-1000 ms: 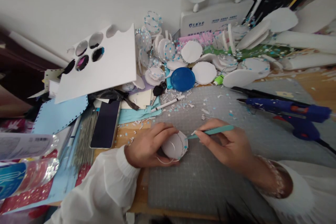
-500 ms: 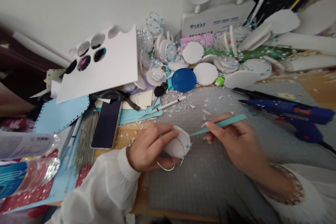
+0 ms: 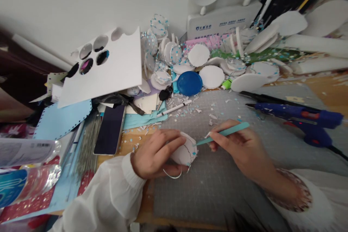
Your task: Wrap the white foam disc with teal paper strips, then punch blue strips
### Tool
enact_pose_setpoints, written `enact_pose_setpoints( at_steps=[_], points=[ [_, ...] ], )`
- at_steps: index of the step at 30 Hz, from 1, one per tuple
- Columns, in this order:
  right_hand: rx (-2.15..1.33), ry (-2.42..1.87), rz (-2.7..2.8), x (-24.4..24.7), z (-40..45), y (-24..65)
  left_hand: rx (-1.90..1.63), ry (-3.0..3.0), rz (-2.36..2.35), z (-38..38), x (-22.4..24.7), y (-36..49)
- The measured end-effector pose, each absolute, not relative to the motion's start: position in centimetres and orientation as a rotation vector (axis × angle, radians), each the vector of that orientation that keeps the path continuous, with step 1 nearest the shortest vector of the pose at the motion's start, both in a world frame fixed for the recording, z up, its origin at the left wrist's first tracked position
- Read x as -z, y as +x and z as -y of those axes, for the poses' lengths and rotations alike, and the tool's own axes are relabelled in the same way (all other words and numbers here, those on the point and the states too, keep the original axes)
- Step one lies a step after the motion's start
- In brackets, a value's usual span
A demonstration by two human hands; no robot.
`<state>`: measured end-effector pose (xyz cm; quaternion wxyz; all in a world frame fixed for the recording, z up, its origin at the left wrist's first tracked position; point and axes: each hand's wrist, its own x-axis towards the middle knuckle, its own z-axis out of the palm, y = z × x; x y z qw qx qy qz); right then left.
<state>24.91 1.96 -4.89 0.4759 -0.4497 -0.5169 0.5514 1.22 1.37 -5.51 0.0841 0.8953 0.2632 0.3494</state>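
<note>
A white foam disc (image 3: 182, 152) is tilted in my left hand (image 3: 157, 152), whose fingers are wrapped over its upper left edge. A thin twisted strand and small blue stars run along the disc, and a white loop of wire (image 3: 174, 177) hangs at its lower edge. My right hand (image 3: 239, 148) is closed around teal tweezers (image 3: 228, 130), their tip at the disc's right rim beside a blue star. A small white bit shows by the right fingertips; what it is I cannot tell. Beneath both hands lies a grey cutting mat (image 3: 206, 195).
A blue glue gun (image 3: 304, 116) lies right of my right hand. Behind are a blue round lid (image 3: 189, 83), many white discs (image 3: 212, 77) and a white pen (image 3: 178, 108). Leftward are a phone (image 3: 110, 130), a white board with holes (image 3: 116, 65) and a plastic bottle (image 3: 29, 181).
My right hand has shifted slightly left and down, bringing the tweezers' tip onto the disc's right rim. My left hand keeps its hold on the disc.
</note>
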Motion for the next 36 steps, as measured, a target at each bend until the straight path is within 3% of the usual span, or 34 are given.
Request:
enact_pose_setpoints(
  at_steps=[20, 36],
  points=[
    [-1.243, -1.170, 1.331, 4.47, -1.86, 24.68, -1.053, 2.747, -0.750, -1.57, 5.22, 1.22],
    [-1.436, -1.188, 1.291, 4.54, -2.09, 24.88, -0.992, 2.668, -0.775, -1.43, 5.20, 1.13]
  ],
)
